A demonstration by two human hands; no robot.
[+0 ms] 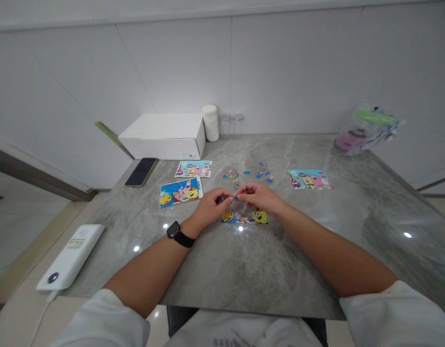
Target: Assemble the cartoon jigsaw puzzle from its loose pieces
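Note:
My left hand (215, 204) and my right hand (257, 196) meet at the middle of the table, fingertips pinched together around a small puzzle piece (235, 196). Just below them lies a partly joined jigsaw puzzle (244, 218), a colourful strip with yellow cartoon figures at both ends. Beyond my fingers, several loose puzzle pieces (247, 172) in blue, yellow and pink are scattered. Left of my left hand rests a picture card (181, 192) with a blue background, and a second card (193, 169) sits behind it. My fingers hide part of the piece.
To the right lies a finished-looking cartoon puzzle (311, 179). A white box (161, 135), a white bottle (210, 123) and two glass jars (231, 126) stand along the wall. A phone (141, 172) and a white power bank (71, 257) are at left; a bagged container (369, 129) is far right.

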